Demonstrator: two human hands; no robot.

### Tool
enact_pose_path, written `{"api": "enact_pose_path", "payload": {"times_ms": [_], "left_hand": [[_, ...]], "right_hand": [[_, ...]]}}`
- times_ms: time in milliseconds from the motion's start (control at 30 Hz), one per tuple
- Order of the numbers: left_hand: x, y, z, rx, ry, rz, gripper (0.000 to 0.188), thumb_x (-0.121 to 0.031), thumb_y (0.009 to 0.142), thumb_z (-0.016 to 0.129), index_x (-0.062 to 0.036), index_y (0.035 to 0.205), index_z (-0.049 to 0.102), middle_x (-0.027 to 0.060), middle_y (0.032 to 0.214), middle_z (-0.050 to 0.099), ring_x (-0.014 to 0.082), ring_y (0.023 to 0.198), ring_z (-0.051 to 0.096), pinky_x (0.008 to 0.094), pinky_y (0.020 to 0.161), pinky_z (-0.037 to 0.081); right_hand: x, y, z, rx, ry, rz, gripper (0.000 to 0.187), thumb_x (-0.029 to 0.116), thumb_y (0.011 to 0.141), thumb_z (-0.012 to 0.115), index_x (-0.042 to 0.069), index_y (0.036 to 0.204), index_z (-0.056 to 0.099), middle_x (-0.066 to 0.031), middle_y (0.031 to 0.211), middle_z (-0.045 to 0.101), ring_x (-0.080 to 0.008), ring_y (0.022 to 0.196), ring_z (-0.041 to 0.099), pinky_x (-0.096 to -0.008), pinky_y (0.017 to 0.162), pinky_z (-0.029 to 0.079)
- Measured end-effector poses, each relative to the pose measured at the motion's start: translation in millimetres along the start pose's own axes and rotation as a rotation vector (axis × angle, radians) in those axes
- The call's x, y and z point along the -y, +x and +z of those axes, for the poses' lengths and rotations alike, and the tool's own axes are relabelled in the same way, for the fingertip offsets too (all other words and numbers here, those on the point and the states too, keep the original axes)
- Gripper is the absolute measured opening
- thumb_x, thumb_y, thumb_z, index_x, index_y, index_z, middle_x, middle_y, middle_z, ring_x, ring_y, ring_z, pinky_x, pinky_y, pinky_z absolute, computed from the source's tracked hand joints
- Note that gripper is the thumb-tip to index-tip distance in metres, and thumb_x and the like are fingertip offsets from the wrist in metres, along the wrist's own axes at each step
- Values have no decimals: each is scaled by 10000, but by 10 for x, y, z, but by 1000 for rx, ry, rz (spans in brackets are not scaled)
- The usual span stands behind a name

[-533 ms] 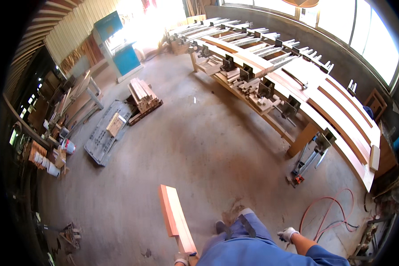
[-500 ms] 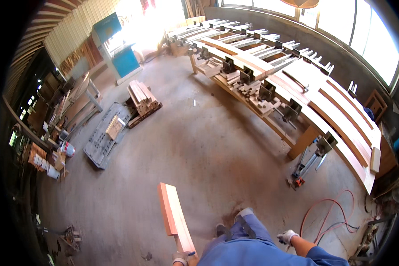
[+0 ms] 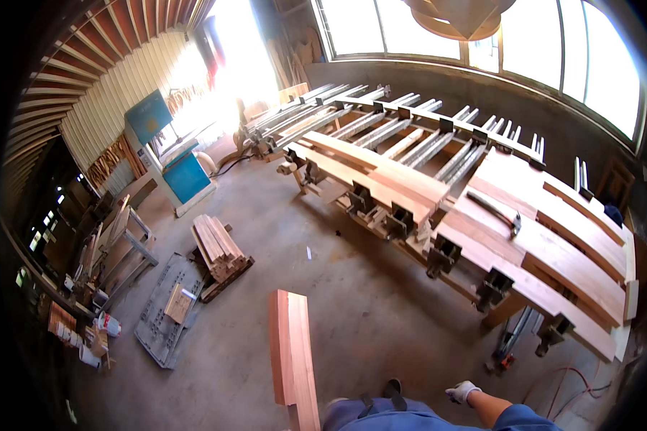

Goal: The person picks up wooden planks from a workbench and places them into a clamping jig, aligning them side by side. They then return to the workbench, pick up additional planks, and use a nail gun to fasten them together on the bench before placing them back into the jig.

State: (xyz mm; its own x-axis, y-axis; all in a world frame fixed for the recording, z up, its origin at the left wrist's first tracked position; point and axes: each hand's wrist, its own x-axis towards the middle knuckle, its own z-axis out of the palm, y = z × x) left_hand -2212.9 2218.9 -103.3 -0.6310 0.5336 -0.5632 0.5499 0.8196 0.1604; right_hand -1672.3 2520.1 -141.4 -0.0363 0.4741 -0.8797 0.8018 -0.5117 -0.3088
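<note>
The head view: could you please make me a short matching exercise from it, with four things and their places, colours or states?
Things:
1. Right hand
2. Hammer
3. Standing machine
4. Foreground boards

Descriptions:
A. Cut off by the picture's lower edge
B. Partly blue
C. Wearing a pale glove
D. Lying on pale planks

Right pairs: 1-C, 2-D, 3-B, 4-A.

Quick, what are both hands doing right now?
Left hand: out of view, can't tell.
Right hand: gloved, nothing seen in it; open or closed, can't tell.
</note>
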Motion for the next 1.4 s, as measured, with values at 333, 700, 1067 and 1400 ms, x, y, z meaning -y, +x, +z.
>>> {"api": "enact_pose_path", "payload": {"times_ms": [333, 700, 1067, 1400], "left_hand": [[-1262, 1790, -1160, -257, -234, 240, 1015, -592, 568, 960, 127, 1207, 636, 313, 1052, 719, 440, 1034, 692, 488, 929, 549], [-4100, 2911, -4142, -168, 14, 570, 753, -420, 585, 948, -30, 1181, 706, 211, 1019, 768, 381, 966, 747, 454, 897, 584], [-6522, 3878, -5390, -583, 263, 1146, 550, -195, 648, 889, -52, 1135, 676, 190, 974, 750, 400, 905, 726, 483, 826, 583], [-8798, 4583, -5817, -517, 541, 1602, 532, -250, 694, 860, -156, 1177, 657, 135, 986, 753, 382, 896, 726, 499, 816, 567]], "right_hand": [[1352, 859, -490, -118, 285, -27, 433, 424, 948, 722, 4, 1033, 780, -94, 932, 779, -213, 826, 721, -355, 790, 564], [2800, 168, -232, -64, 218, 294, 432, 475, 987, 660, 70, 983, 810, -45, 861, 770, -175, 759, 708, -344, 729, 558], [3088, 1473, 33, -74, 78, -39, 456, 499, 966, 642, 74, 937, 804, -70, 863, 781, -204, 741, 713, -372, 714, 556], [3814, 1442, -22, -278, 1217, 323, 287, 305, 978, 698, 26, 953, 760, -88, 795, 734, -192, 660, 674, -348, 612, 532]]}}
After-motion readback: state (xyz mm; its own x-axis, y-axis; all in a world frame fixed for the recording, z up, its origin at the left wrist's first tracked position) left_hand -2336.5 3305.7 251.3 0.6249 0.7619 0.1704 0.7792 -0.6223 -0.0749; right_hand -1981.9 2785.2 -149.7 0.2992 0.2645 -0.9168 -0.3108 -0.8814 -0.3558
